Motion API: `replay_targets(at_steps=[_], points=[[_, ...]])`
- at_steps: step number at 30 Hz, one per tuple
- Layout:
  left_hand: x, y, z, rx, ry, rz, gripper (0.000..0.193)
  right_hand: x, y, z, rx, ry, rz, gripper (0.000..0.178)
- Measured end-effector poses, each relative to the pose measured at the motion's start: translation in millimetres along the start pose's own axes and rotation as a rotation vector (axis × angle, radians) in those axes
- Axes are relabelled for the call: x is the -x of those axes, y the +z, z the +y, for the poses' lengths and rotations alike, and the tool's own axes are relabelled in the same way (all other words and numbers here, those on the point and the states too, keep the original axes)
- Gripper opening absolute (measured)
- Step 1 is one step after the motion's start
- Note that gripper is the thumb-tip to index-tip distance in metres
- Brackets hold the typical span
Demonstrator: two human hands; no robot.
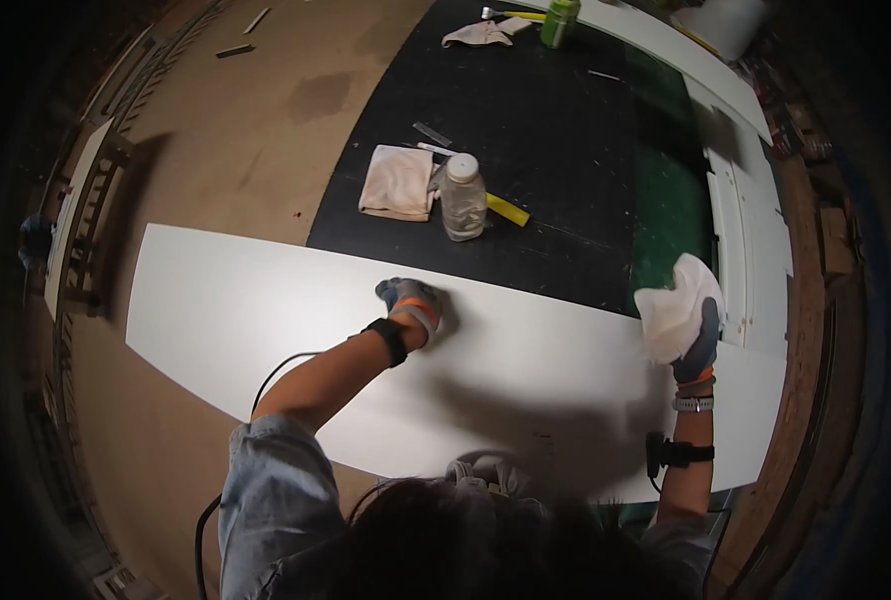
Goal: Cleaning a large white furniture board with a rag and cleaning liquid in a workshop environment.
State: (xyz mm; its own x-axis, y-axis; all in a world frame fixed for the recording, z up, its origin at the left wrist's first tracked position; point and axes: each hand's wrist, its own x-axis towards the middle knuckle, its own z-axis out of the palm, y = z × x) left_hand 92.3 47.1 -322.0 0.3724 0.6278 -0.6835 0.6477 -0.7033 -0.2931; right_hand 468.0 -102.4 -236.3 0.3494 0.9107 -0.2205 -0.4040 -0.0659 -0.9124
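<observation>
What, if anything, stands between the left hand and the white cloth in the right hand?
Nothing visible stands between the left hand and the white cloth; the clear bottle stands beyond the white panel, out of line.

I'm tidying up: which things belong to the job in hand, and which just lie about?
Apparently in use:
white cloth, in the right hand
white panel, beneath the left hand

Apparently lying about:
folded cloth
clear bottle
yellow strip
green container
</observation>
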Motion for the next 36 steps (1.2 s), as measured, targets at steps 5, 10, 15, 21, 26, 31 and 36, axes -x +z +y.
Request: replay_targets(at_steps=[5,10,15,21,26,31,36], points=[[95.7,16.3,10.7,0.701,0.020,0.008,0.054,17.0,85.5,-25.0,-0.192,0.021,-0.161,0.064],[123.6,-17.5,2.3,1.340,0.141,0.322,0.076,40.2,121.3,-32.5,-0.359,-0.020,-0.419,0.064],[145.2,-69.2,2.4,2.313,0.766,0.192,0.073,61.5,135.4,-1.1,-0.380,0.263,-0.542,0.066],[179.5,-74.4,11.8,1.854,0.318,0.268,0.033,92.0,142.9,34.8,-0.305,0.401,-0.654,0.057],[219.2,-60.9,2.8,1.518,0.255,0.936,0.037,92.7,159.8,58.8,-0.492,0.390,-0.711,0.067],[284.3,-42.9,-24.0,1.348,0.350,1.032,0.040,105.1,219.9,86.9,-0.812,0.375,-0.735,0.090],[266.8,25.9,-71.4,1.048,0.057,0.870,0.042,131.3,285.5,183.3,0.141,-0.008,-0.598,0.085]])
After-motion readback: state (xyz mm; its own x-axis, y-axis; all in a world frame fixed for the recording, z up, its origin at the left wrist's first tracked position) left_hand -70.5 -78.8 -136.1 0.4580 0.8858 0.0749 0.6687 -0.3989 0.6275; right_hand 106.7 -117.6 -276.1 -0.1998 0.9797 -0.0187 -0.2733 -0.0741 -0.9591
